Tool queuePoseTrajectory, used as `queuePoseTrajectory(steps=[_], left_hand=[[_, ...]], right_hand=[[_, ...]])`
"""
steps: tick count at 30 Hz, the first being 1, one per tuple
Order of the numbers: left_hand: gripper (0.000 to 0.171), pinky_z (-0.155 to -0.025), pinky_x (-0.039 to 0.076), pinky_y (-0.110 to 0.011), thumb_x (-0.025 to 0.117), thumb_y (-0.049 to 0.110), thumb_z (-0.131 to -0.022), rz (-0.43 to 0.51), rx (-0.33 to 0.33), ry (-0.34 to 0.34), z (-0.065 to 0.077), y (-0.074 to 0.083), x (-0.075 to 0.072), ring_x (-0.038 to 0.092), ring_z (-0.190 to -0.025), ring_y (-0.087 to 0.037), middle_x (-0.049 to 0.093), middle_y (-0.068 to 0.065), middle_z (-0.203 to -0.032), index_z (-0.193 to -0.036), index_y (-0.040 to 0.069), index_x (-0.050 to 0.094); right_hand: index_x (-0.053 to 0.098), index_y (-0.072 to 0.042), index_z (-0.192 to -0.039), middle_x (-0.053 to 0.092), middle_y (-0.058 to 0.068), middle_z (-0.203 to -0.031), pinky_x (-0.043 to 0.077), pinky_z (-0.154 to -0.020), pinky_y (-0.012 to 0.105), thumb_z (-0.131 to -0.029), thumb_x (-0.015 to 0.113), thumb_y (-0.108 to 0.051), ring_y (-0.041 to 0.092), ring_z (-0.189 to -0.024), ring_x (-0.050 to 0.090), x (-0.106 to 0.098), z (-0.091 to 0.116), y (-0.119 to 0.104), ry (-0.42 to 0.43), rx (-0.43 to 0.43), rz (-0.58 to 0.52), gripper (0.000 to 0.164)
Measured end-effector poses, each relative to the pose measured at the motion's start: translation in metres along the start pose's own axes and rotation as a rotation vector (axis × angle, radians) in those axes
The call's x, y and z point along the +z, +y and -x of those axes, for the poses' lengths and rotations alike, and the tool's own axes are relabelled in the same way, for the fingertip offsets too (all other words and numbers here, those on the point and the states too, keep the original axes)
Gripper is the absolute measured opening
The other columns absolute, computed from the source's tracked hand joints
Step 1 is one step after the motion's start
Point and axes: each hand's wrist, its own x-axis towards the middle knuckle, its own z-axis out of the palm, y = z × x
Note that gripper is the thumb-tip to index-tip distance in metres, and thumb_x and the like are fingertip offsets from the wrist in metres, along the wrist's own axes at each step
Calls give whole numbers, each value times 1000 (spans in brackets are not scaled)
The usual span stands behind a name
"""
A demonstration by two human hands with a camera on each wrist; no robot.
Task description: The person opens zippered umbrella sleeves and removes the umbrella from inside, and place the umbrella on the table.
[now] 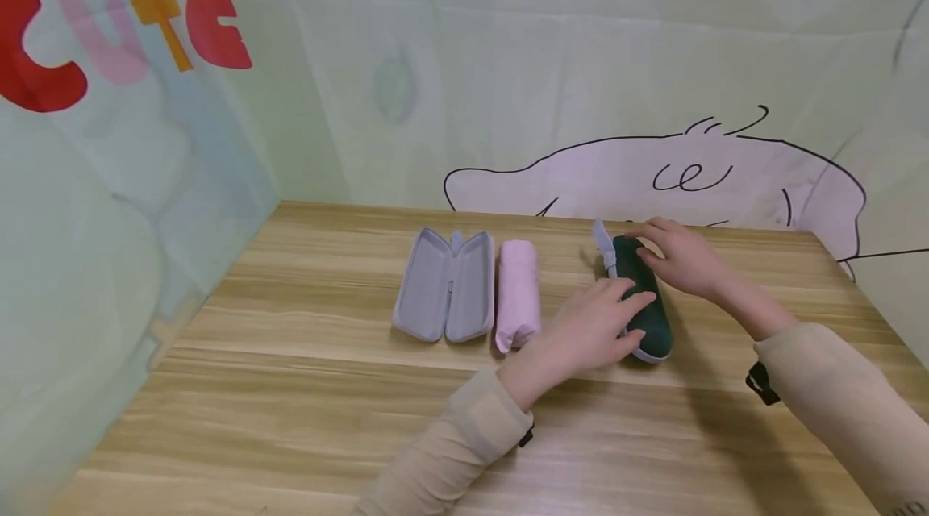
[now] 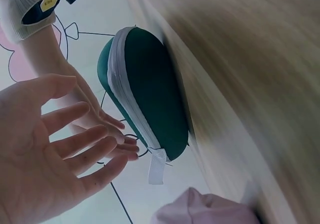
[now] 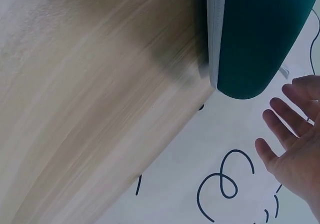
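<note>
A dark green zip case (image 1: pixel 655 332) with a pale grey zipper band lies on the right part of the table. A light grey strap (image 1: pixel 604 240) sticks out from its far left side; the left wrist view shows it as a tab (image 2: pixel 156 168) at the zipper's end. My left hand (image 1: pixel 584 332) is over the near left side of the case, its fingers spread and loosely bent. At the far right side is my right hand (image 1: pixel 684 258), fingers relaxed. Both wrist views show a gap between palm and case, and neither hand grips anything.
Left of the hands, a pink wrapped bundle (image 1: pixel 518 290) lies lengthwise beside a grey hinged case (image 1: pixel 421 294) that lies unfolded. The wooden table (image 1: pixel 305 419) ends at a printed cloth backdrop (image 1: pixel 508 81) at the back, with another cloth side on the left.
</note>
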Motion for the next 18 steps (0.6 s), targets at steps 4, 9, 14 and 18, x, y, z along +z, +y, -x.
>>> queuePoseTrajectory(steps=[4,9,14,18], left_hand=[[51,-108,41,-30,49,42,-98,-12,-5,-12,-5,4,1,43,-135,-16,43,0,-148,-146,26,41],[50,-105,44,-31,48,43,-99,-1,-18,-8,-12,7,2,42,-136,-15,41,1,-149,-146,26,41],[49,-100,47,-29,47,42,-99,-24,-21,14,-19,7,3,44,-133,-14,43,1,-146,-144,25,44],[49,-100,47,-28,46,43,-99,-34,-30,6,-22,6,6,45,-133,-14,43,1,-146,-144,24,43]], right_hand=[[59,-1,-126,57,24,-127,43,-94,61,-95,54,-8,43,-119,52,1,-6,1,-4,-5,20,32],[60,-1,-125,57,25,-128,40,-94,65,-94,54,-8,44,-119,52,0,-13,0,-16,-4,56,32],[62,-1,-122,59,24,-125,41,-91,65,-93,55,-7,43,-117,54,0,-18,-1,-25,-27,102,30],[63,-2,-121,61,22,-122,41,-91,65,-93,55,-7,42,-115,55,2,-22,0,-34,-48,134,29]])
